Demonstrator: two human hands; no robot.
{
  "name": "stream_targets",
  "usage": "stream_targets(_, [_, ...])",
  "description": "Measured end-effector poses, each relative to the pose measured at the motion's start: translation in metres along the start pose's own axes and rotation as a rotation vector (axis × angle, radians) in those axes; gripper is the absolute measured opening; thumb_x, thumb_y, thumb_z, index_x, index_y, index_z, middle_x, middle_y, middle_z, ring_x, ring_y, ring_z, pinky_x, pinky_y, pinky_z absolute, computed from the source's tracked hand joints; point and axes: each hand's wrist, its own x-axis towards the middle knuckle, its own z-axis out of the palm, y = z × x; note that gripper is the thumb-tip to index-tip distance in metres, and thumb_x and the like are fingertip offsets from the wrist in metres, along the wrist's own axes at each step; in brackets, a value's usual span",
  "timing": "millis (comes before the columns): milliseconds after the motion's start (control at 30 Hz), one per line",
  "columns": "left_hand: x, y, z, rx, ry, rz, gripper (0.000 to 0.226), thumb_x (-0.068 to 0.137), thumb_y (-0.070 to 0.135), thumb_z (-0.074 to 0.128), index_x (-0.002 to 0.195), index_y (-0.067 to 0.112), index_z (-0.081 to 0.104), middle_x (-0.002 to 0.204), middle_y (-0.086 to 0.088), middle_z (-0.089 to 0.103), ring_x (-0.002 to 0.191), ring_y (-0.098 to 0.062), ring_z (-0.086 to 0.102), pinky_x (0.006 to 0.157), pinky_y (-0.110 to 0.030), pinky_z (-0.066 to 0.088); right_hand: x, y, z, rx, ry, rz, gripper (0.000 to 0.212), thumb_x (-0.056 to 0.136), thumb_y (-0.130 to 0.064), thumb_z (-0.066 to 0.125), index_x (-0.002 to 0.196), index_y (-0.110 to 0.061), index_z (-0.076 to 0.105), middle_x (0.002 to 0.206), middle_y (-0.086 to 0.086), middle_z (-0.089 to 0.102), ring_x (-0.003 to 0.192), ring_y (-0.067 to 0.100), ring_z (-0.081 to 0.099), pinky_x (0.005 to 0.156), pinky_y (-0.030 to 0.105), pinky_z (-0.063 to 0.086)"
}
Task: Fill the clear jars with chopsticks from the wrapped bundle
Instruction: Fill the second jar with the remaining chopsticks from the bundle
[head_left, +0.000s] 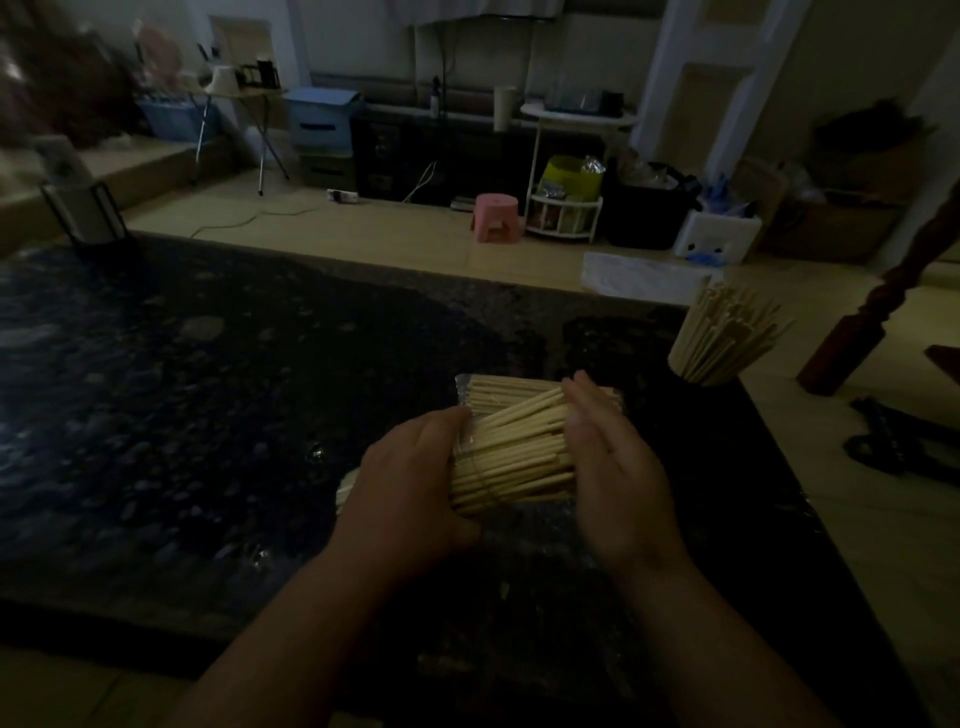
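Dim room, dark speckled stone worktop (208, 364); clear-wrapped bundle of pale wooden chopsticks (511, 452) lies toward its right edge. Our left hand (410, 483) grips one end; right hand (613, 457), fingers straight, presses the other. We judge: square ends first, then draw a batch.

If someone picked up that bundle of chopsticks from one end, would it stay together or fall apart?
Probably stiff, since the bundle is straight wooden sticks packed side by side. Likely to shed sticks: several lie askew, and the plastic wrap shows only along the left end. Supporting both ends, as the left hand and right hand do, seems safest.
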Motion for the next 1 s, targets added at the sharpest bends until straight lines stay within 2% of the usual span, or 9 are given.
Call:
stream_targets(100, [0.001,-0.001,-0.002,0.005,-0.010,-0.009,0.098,0.057,0.034,0.082,0.144,0.030,0.036,0.140,0.007,0.046,0.125,-0.012,0.043,0.101,-0.023,0.029,-0.002,0.002,0.002,-0.042,-0.030,-0.042,0.030,0.099,-0.038,0.043,0.127,-0.037,0.051,0.144,-0.019,0.038,0.127,-0.011,0.032,0.093,-0.004,0.025])
stream_targets(200, [0.004,-0.005,-0.005,-0.008,0.012,-0.032,0.099,0.055,0.032,0.083,0.144,0.029,0.037,0.139,0.007,0.048,0.123,-0.013,0.045,0.100,-0.024,0.032,0.002,0.001,-0.003,0.076,0.129,-0.049,0.020,0.098,-0.043,0.042,0.109,-0.039,0.059,0.130,-0.010,0.057,0.116,-0.001,0.052,0.095,0.019,0.040])
stream_targets(300, [0.007,-0.010,-0.007,-0.021,0.042,-0.076,0.100,0.055,0.031,0.084,0.144,0.027,0.038,0.137,0.004,0.050,0.122,-0.015,0.047,0.103,-0.030,0.038,0.007,0.002,-0.010,0.026,0.189,-0.013,0.019,0.100,-0.027,0.046,0.093,-0.028,0.064,0.096,-0.007,0.066,0.085,0.000,0.060,0.071,0.019,0.047])
stream_targets(433, [0.009,-0.016,-0.010,-0.042,0.065,-0.121,0.101,0.056,0.032,0.086,0.144,0.025,0.038,0.136,0.002,0.051,0.121,-0.017,0.048,0.100,-0.031,0.039,0.007,0.008,-0.015,-0.119,0.188,0.034,0.016,0.098,-0.026,0.051,0.088,-0.022,0.063,0.086,0.002,0.065,0.074,0.008,0.058,0.066,0.028,0.046])
stream_targets(533, [0.011,-0.020,-0.010,-0.080,0.111,-0.155,0.099,0.053,0.032,0.088,0.141,0.023,0.043,0.131,0.000,0.055,0.116,-0.020,0.052,0.097,-0.033,0.042,0.009,0.015,-0.018,-0.121,0.101,0.118,0.024,0.096,-0.025,0.051,0.078,-0.015,0.062,0.074,0.008,0.064,0.067,0.024,0.060,0.065,0.043,0.051])
stream_targets(633, [0.012,-0.022,-0.010,-0.103,0.135,-0.186,0.099,0.051,0.033,0.089,0.139,0.023,0.045,0.127,-0.001,0.056,0.112,-0.019,0.054,0.094,-0.032,0.044,0.009,0.021,-0.020,-0.308,-0.138,0.194,0.028,0.093,-0.022,0.053,0.068,-0.009,0.060,0.063,0.008,0.064,0.058,0.022,0.059,0.062,0.044,0.052])
stream_targets(833, [0.015,-0.022,-0.011,-0.120,0.123,-0.198,0.096,0.053,0.031,0.090,0.137,0.025,0.045,0.125,0.000,0.056,0.110,-0.017,0.053,0.091,-0.031,0.043,-0.006,0.043,-0.010,-0.778,-0.668,0.212,0.023,0.089,-0.028,0.052,0.091,-0.015,0.072,0.094,0.004,0.071,0.086,0.017,0.065,0.079,0.034,0.053])
stream_targets(933, [0.017,-0.022,-0.013,-0.156,0.130,-0.197,0.093,0.052,0.030,0.090,0.135,0.025,0.046,0.122,0.003,0.056,0.107,-0.016,0.054,0.089,-0.030,0.043,-0.013,0.055,-0.003,-0.786,-0.707,0.215,0.033,0.091,-0.022,0.048,0.120,-0.024,0.064,0.130,0.000,0.059,0.115,0.017,0.056,0.099,0.026,0.043])
stream_targets(1000, [0.019,-0.024,-0.015,-0.179,0.140,-0.196,0.091,0.052,0.032,0.089,0.133,0.025,0.048,0.119,0.004,0.057,0.105,-0.016,0.054,0.088,-0.031,0.045,-0.016,0.067,0.004,-0.778,-0.656,0.166,0.048,0.094,-0.019,0.047,0.142,-0.022,0.043,0.151,-0.003,0.035,0.136,0.016,0.036,0.109,0.021,0.025])
